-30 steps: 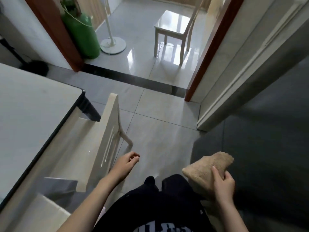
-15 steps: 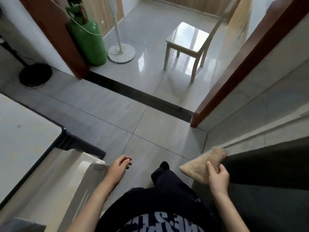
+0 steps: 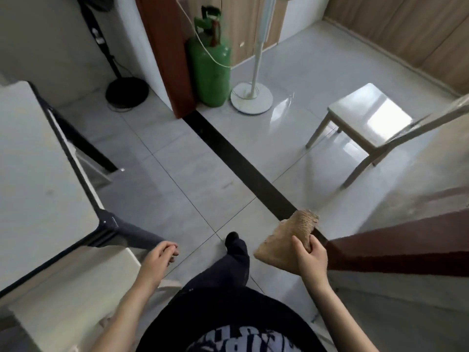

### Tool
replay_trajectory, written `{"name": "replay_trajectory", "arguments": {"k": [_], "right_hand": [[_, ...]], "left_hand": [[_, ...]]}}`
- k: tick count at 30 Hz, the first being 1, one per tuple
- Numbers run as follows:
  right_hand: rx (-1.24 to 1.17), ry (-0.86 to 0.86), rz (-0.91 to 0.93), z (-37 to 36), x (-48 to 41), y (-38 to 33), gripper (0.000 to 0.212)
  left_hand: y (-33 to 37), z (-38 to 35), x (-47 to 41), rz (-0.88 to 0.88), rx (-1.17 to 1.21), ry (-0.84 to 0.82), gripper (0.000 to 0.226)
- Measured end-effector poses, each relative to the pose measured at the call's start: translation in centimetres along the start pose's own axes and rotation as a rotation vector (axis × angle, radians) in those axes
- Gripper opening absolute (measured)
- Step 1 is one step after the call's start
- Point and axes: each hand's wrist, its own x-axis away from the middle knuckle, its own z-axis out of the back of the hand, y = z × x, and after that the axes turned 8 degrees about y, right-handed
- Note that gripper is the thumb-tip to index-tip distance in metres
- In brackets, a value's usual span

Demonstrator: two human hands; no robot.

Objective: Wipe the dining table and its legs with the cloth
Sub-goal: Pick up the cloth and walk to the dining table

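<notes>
The dining table (image 3: pixel 38 174) fills the left side, a pale grey top with a black rim; one dark leg (image 3: pixel 83 146) slants down to the floor behind its corner. My right hand (image 3: pixel 308 257) grips a folded tan cloth (image 3: pixel 286 237) in the air at the lower right, well away from the table. My left hand (image 3: pixel 158 259) hangs with loosely curled fingers and holds nothing, just right of the table's near corner and above a cream chair (image 3: pixel 76 295) tucked under the table edge.
A black threshold strip (image 3: pixel 243 163) crosses the tiled floor. Beyond it stand a green gas cylinder (image 3: pixel 210 69), a white fan stand (image 3: pixel 251 97) and a second pale chair (image 3: pixel 368 125). A red-brown door frame (image 3: pixel 396 247) is at the right, a black round stand base (image 3: pixel 127 92) at the back.
The view has swung left and forward, so the doorway and cylinder now sit higher and more central. My right hand has carried the cloth slightly up; my left hand stays hanging near the table corner.
</notes>
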Motion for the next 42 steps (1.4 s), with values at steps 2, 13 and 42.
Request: {"name": "replay_trajectory", "arguments": {"k": [2,13,42], "right_hand": [[0.009,0.01,-0.008,-1.0,-3.9,-1.5,0.009],[0.084,-0.015,0.03,-7.4,-21.3,-13.5,0.009],[0.639,-1.103,0.607,-58.4,-35.6,-38.9,0.023]], "left_hand": [[2.2,-1.1,-3.3,-0.01,-0.003,0.005,0.018],[17.7,-4.6,-17.5,-0.078,0.111,0.046,0.02],[22.4,1.2,-29.6,0.518,0.719,1.038,0.019]]}}
